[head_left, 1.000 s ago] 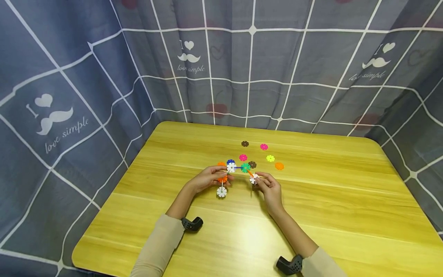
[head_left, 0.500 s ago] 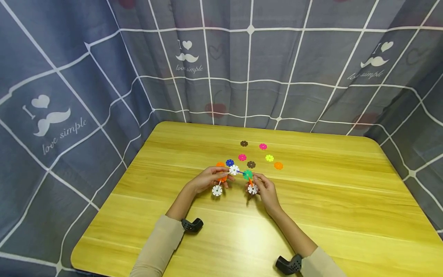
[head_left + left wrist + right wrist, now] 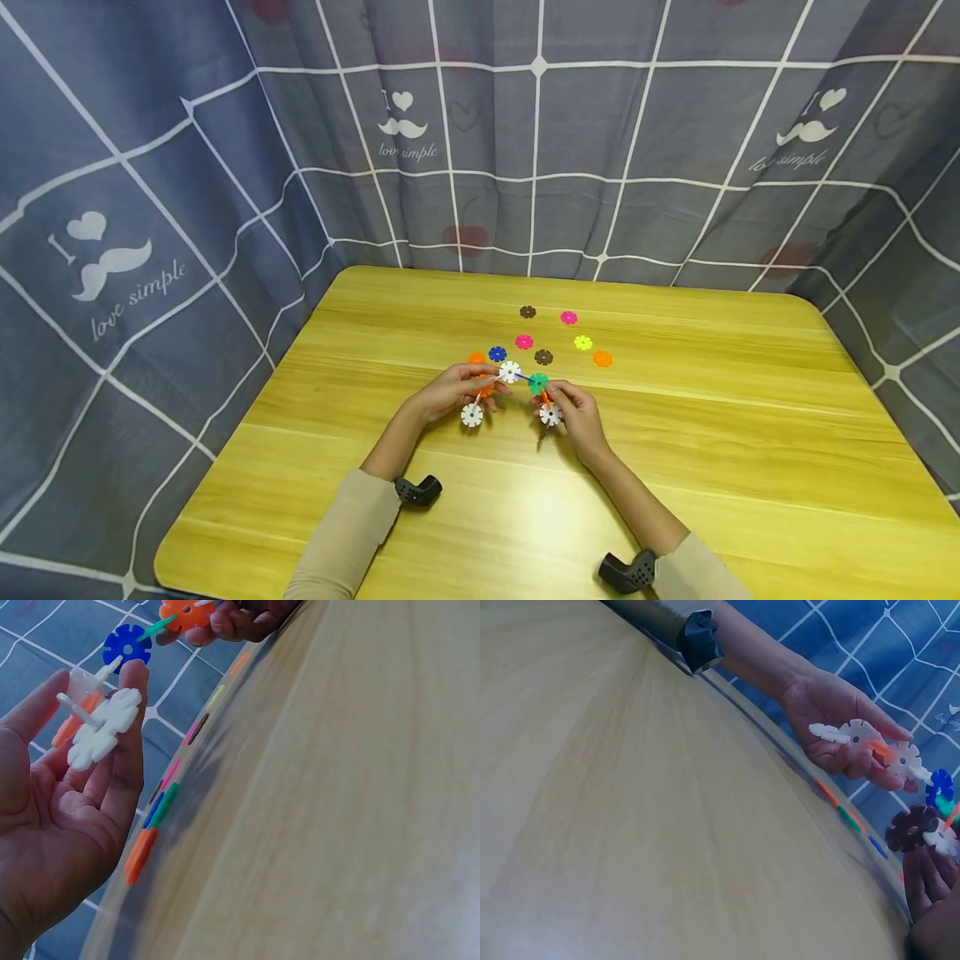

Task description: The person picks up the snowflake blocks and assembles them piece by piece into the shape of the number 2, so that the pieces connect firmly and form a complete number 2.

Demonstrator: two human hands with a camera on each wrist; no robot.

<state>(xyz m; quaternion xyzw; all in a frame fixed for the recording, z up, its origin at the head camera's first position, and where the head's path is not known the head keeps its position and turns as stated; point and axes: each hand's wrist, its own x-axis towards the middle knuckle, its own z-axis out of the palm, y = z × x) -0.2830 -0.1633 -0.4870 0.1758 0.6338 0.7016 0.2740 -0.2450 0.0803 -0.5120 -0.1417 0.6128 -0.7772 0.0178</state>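
Both hands hold one chain of slotted snowflake discs just above the wooden table. In the head view my left hand (image 3: 453, 392) pinches its left part, near an orange disc (image 3: 486, 387) and an upper white disc (image 3: 510, 372); another white disc (image 3: 472, 415) hangs at that end. My right hand (image 3: 581, 417) grips the other side between a green disc (image 3: 537, 383) and a lower white disc (image 3: 550, 414). A blue disc (image 3: 127, 649) links the middle in the left wrist view. At the right end, a dark brown disc (image 3: 912, 828) shows in the right wrist view.
Loose discs lie flat beyond the hands: brown (image 3: 528, 312), pink (image 3: 569, 317), yellow (image 3: 583, 342), orange (image 3: 602, 358), blue (image 3: 497, 354) and others. A grey checked curtain (image 3: 495, 167) surrounds the table's (image 3: 705, 433) far side. Each wrist wears a black device (image 3: 418, 492).
The chain's right side has swung lower and nearer, and the right fingers have shifted up from the white disc toward the green one. The left end disc moved slightly left.
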